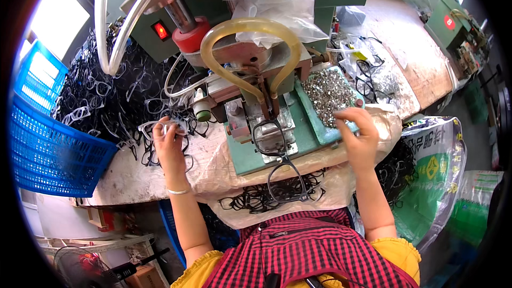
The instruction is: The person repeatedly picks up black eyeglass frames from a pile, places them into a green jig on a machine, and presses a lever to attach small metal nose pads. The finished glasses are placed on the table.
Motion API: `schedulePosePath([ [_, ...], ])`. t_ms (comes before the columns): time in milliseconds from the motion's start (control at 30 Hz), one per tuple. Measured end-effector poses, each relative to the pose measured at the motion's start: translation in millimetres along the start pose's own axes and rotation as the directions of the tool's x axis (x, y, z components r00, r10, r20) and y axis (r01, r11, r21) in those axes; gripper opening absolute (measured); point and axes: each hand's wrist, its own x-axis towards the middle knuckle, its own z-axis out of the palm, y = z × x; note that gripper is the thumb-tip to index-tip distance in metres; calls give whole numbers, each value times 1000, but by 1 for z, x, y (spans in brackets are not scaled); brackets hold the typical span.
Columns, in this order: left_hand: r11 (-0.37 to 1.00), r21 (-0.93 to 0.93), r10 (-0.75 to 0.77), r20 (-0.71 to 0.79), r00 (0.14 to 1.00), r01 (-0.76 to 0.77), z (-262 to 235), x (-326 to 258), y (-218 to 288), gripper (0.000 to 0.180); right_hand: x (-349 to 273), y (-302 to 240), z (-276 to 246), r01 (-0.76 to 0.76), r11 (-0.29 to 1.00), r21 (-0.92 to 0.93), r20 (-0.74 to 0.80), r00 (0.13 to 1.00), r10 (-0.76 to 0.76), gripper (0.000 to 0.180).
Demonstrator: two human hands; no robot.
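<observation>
My left hand (170, 149) is at the near edge of a heap of spectacle frames, its fingers closed on a pale grey spectacle frame (146, 126). My right hand (361, 141) is raised beside a light green tray (326, 137) of small shiny metal pieces (326, 92). Its thumb and forefinger are drawn together; whatever they pinch is too small to make out. Between my hands, a black spectacle frame (288, 162) sits in the jig of a green bench press (253, 166), one rim under the press head and the other hanging toward me. Neither hand touches it.
The large heap of dark spectacle frames (133, 82) lies at left, beside blue plastic baskets (58, 152). More black frames (266, 194) rest on sheeting at my lap. A yellowish hose (250, 23) loops before the press. A printed sack (434, 176) stands at right.
</observation>
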Motion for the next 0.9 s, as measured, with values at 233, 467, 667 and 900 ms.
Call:
schedulePosePath([
  [233,980,-35,-194,47,980,196,38,-28,-32,39,24,-39,78,-85,903,421,113,993,40,29],
  [467,975,-28,221,28,975,-220,62,-61,2,15,13,-40,87,-216,810,545,179,974,139,49],
  [667,515,-22,818,311,484,-857,102,-93,85,11,19,-71,85,-324,698,639,275,943,187,51],
  [900,357,95,564,772,295,-929,136,-104,93,31,30,-42,50,106,981,163,249,958,-144,31],
])
